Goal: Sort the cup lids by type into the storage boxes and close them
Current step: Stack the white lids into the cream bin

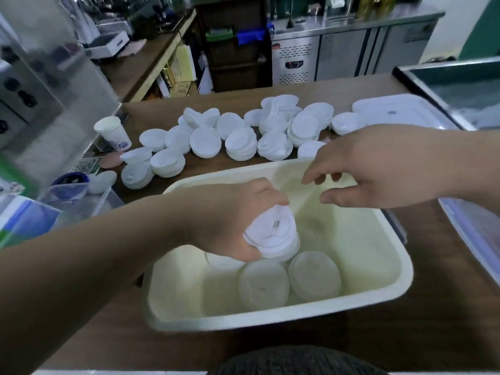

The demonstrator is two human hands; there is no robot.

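Head view: the left hand (230, 220) clasps a stack of white lids (273, 234), fingers curled round it, low inside the cream storage box (270, 318) at near centre; two other lid stacks (313, 274) lie just beside it; the right hand (378, 169) hovers over the box's far right, fingers loose, holding nothing; more lid piles (240, 142) crowd the far counter (433, 307).

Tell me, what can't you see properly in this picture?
All in the head view:
The stack of lids: the left hand covers part, so the count is unclear.
The lid piles on the table: too blurred to tell types.
The paper cup: print blurred.
The clear plastic item: cut off by the right edge.
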